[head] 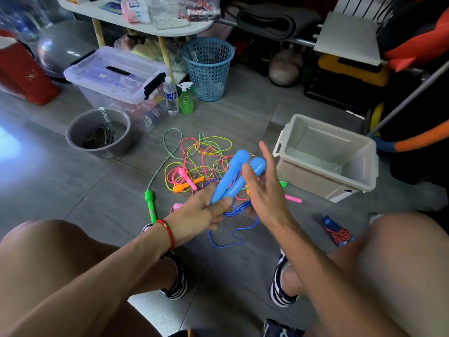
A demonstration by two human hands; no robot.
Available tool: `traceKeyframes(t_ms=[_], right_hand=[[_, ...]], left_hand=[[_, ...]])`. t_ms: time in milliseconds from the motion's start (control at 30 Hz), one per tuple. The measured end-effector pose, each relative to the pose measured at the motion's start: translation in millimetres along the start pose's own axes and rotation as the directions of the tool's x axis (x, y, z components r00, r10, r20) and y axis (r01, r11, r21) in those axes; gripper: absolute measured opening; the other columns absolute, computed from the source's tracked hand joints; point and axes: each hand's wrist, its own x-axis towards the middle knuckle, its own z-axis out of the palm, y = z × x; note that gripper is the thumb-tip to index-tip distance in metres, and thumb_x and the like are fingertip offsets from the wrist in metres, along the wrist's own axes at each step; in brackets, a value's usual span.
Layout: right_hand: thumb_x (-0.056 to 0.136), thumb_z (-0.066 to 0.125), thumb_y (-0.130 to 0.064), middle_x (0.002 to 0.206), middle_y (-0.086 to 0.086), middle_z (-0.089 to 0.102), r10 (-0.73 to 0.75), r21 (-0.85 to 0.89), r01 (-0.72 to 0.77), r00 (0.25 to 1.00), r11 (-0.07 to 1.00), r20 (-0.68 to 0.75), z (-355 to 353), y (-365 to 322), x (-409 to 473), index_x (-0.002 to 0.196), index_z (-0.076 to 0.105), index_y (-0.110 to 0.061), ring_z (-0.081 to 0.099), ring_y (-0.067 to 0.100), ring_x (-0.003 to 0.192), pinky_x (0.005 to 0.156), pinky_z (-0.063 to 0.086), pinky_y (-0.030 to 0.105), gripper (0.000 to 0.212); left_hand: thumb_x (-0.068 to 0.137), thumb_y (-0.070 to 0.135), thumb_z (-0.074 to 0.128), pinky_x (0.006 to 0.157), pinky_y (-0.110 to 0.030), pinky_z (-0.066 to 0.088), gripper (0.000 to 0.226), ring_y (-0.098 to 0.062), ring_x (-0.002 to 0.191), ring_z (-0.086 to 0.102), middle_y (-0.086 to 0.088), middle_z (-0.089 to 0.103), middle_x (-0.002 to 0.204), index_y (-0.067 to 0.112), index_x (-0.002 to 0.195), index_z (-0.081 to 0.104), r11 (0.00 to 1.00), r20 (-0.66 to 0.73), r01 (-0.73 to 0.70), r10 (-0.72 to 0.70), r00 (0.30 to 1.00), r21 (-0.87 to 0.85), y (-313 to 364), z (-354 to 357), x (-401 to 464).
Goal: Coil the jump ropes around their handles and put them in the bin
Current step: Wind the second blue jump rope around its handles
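Left hand (pixel 204 210): fingers wrapped round the bottom ends of both blue handles (pixel 233 177), which stick up and away side by side
Right hand (pixel 263 188): fingers straight and spread, palm against the handles, not gripping anything
Blue rope (pixel 233 235): hangs loose under the hands, loops down to the floor between the feet
Other ropes (pixel 196 161): tangled colourful heap on the tiles just past the hands, green handle (pixel 150 206) off to the left
Bin (pixel 326 158): pale plastic tub on the right, near the heap
Coiled rope (pixel 336 231): red and blue bundle on the floor by the right knee

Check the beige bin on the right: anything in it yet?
Empty as far as visible: the beige bin sits open-topped, showing bare inner walls and floor, no ropes.
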Motion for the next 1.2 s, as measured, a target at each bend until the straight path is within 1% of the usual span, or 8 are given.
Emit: traceKeyframes(t_ms=[133,433,600,700,800,900,1033,1200], right_hand=[[0.102,0.052,-0.040,0.078,0.004,0.055,-0.008,0.014,0.008,1.000,1.000,0.016,-3.7,0.1,-3.5,0.133,0.044,-0.051,0.056,0.026,0.063,0.043,0.056,0.041,0.034],[0.103,0.052,-0.038,0.091,0.029,0.052,-0.043,0.024,0.040,0.991,0.999,0.126,-11.0,3.1,1.0,0.132,0.045,-0.051,0.050,0.030,0.057,0.040,0.052,0.038,0.032],[0.102,0.052,-0.045,0.081,0.000,0.069,0.015,-0.080,-0.003,0.988,0.997,0.155,-12.2,8.0,3.0,0.146,0.031,-0.045,0.058,0.028,0.056,0.046,0.051,0.033,0.049],[0.096,0.059,-0.044,0.071,-0.001,0.070,-0.001,-0.391,0.106,0.966,0.914,0.260,-20.0,11.7,5.0,0.112,0.064,-0.029,0.064,0.023,0.060,0.059,0.052,0.035,0.022],[0.091,0.059,-0.053,0.065,-0.001,0.060,-0.027,-0.648,0.245,0.944,0.721,0.328,-35.3,12.8,8.6,0.076,0.066,-0.020,0.056,0.020,0.065,0.067,0.052,0.040,0.037],[0.090,0.062,-0.055,0.070,-0.010,0.064,0.007,-0.666,0.271,0.924,0.695,0.382,-53.0,6.9,14.1,0.080,0.068,-0.028,0.058,0.013,0.070,0.070,0.052,0.038,0.029],[0.092,0.058,-0.056,0.078,-0.012,0.065,-0.041,-0.721,0.423,0.876,0.549,0.481,-55.4,-13.4,11.8,0.090,0.067,-0.031,0.057,0.011,0.076,0.072,0.050,0.036,0.027],[0.082,0.072,-0.053,0.070,-0.016,0.054,-0.118,-0.675,0.586,0.787,0.448,0.605,-54.2,-46.1,19.9,0.081,0.062,-0.035,0.050,-0.007,0.074,0.062,0.039,0.023,0.021]], left_hand=[[0.106,0.016,0.049,0.052,-0.023,0.028,0.026,-0.015,0.062,0.024,-0.010,0.037,0.089,0.000,0.125,0.041,1.000,0.036,0.001,-0.001,0.999,0.002,2.8,0.8,-3.5],[0.106,0.019,0.048,0.050,-0.020,0.032,0.028,-0.011,0.057,0.030,-0.005,0.048,0.088,0.001,0.127,0.042,0.993,0.057,0.065,-0.060,0.997,-0.097,2.7,0.5,-4.2],[0.106,0.019,0.049,0.047,-0.018,0.029,0.020,-0.009,0.055,0.028,-0.004,0.048,0.085,0.004,0.119,0.046,0.958,0.034,0.092,-0.086,0.996,-0.271,6.0,-6.8,0.6],[0.106,0.017,0.047,0.044,-0.018,0.027,0.006,-0.008,0.052,0.026,-0.005,0.046,0.083,0.012,0.109,0.044,0.959,-0.031,0.026,-0.036,0.999,-0.283,13.0,-22.0,4.6],[0.108,0.015,0.044,0.047,-0.021,0.026,0.003,-0.012,0.055,0.022,-0.005,0.044,0.083,0.014,0.110,0.046,0.980,-0.040,-0.003,-0.005,0.999,-0.200,11.4,-33.4,3.7],[0.108,0.014,0.043,0.049,-0.024,0.023,0.012,-0.013,0.057,0.020,-0.011,0.041,0.088,0.022,0.113,0.051,0.995,-0.056,-0.026,0.021,0.998,-0.096,7.6,-40.7,3.2],[0.102,0.024,0.053,0.049,-0.025,0.032,0.023,-0.006,0.047,0.039,-0.005,0.045,0.081,0.020,0.126,0.053,0.988,0.002,0.020,-0.021,1.000,0.155,-1.4,-43.8,8.4],[0.102,0.031,0.052,0.063,-0.034,0.055,0.034,-0.015,0.064,0.058,-0.004,0.063,0.094,0.030,0.136,0.048,0.728,0.183,-0.019,-0.146,0.972,0.686,-4.4,-24.3,0.1]])
